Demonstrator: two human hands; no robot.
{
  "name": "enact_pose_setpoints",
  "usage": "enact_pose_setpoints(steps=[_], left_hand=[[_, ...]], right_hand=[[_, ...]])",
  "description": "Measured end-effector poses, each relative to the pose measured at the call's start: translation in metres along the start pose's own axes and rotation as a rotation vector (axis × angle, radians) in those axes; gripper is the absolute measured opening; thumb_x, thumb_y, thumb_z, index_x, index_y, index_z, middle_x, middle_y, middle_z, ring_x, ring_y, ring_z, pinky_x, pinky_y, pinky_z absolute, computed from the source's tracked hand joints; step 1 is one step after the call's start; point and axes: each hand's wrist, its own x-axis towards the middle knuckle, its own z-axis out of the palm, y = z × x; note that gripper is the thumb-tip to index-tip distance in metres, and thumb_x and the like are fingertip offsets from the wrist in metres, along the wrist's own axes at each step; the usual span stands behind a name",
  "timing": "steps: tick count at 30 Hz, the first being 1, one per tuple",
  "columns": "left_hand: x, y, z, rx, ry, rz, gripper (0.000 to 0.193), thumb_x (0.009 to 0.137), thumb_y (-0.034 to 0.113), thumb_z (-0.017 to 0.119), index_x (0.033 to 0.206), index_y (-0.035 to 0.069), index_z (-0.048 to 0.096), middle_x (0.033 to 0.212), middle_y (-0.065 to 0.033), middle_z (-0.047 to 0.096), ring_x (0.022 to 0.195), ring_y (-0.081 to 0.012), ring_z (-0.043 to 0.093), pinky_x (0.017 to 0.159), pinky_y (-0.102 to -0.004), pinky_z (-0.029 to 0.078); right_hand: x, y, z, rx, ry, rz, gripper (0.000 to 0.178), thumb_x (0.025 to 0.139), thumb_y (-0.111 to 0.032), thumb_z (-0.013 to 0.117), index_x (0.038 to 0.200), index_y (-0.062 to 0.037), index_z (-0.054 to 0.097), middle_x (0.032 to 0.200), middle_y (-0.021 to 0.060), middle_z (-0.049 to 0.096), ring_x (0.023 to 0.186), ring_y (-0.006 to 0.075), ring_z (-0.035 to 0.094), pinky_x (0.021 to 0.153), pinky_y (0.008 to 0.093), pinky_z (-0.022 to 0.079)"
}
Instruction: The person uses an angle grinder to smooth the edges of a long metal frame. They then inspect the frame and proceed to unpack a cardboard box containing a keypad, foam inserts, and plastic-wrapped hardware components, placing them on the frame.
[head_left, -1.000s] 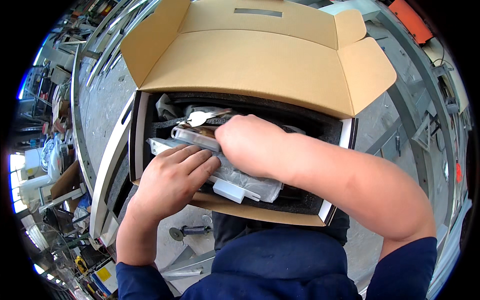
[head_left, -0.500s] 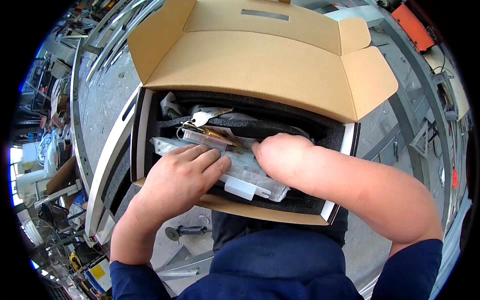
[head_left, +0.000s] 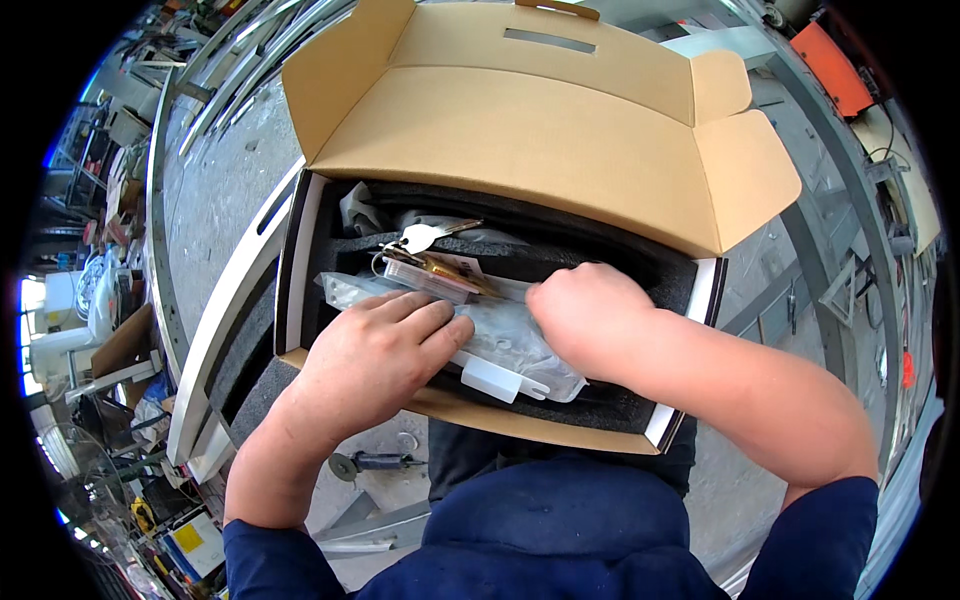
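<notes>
An open cardboard box point(head_left: 545, 430) lined with black foam lies across my lap. Inside it is a clear plastic bag point(head_left: 505, 335) with small parts that I cannot make out. My left hand point(head_left: 375, 350) lies over the bag's left part, fingers close together and gripping it. My right hand point(head_left: 590, 310) is curled at the bag's far right side, its fingertips hidden; it seems to pinch the plastic. Between and beyond the hands are a small clear plastic case point(head_left: 430, 281) and a silver key point(head_left: 422, 236) on a ring. A white plastic piece point(head_left: 490, 378) shows at the bag's near edge.
The box lid point(head_left: 540, 120) stands open on the far side, flaps spread. A curved white frame point(head_left: 225, 320) is left of the box. An angle grinder point(head_left: 375, 462) lies on the floor below. Metal bars point(head_left: 240, 70) and an orange object point(head_left: 832, 70) are farther off.
The box and both hands have shifted slightly right in view. My right hand has turned a little, showing more of its back. Both hands stay at the bag.
</notes>
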Motion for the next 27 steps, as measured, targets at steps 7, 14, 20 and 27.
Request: enact_pose_setpoints(steps=[7, 14, 20, 27], left_hand=[[-0.001, -0.002, 0.0, -0.023, -0.011, 0.006, 0.034, 0.085, 0.01, 0.065, 0.119, 0.006, 0.064, 0.118, -0.0098, 0.07, 0.112, -0.0282, 0.069, 0.094, -0.04, 0.057], [0.008, -0.004, -0.005, -0.086, -0.079, -0.103, 0.036, 0.086, 0.008, 0.067, 0.122, 0.005, 0.063, 0.122, -0.0118, 0.068, 0.116, -0.0301, 0.066, 0.098, -0.0414, 0.054], [0.002, -0.011, 0.003, 0.014, 0.221, -0.06, 0.037, 0.08, 0.017, 0.078, 0.116, 0.012, 0.068, 0.134, -0.0081, 0.061, 0.131, -0.0324, 0.055, 0.111, -0.0469, 0.045], [0.009, -0.027, 0.009, 0.015, 0.185, -0.088, 0.038, 0.079, 0.025, 0.083, 0.114, 0.016, 0.07, 0.133, -0.0066, 0.061, 0.139, -0.0295, 0.049, 0.122, -0.0503, 0.035]], right_hand=[[-0.009, 0.013, -0.024, 0.413, 0.365, -0.096, 0.016, 0.087, -0.01, 0.058, 0.094, -0.0005, 0.069, 0.087, 0.0246, 0.072, 0.086, 0.044, 0.07, 0.083, 0.0501, 0.057], [0.009, -0.002, -0.023, 0.493, 0.323, -0.147, 0.023, 0.093, -0.019, 0.058, 0.097, 0.0003, 0.069, 0.088, 0.0246, 0.071, 0.09, 0.0424, 0.069, 0.082, 0.0499, 0.055], [-0.007, 0.0, -0.03, 0.432, 0.399, -0.114, 0.045, 0.089, -0.041, 0.072, 0.108, 0.0004, 0.071, 0.096, 0.0218, 0.073, 0.094, 0.0397, 0.07, 0.085, 0.0464, 0.056], [-0.015, -0.009, 0.001, 0.047, 0.273, -0.105, 0.033, 0.087, -0.036, 0.074, 0.098, -0.0057, 0.065, 0.086, 0.0153, 0.074, 0.081, 0.0347, 0.074, 0.075, 0.044, 0.06]])
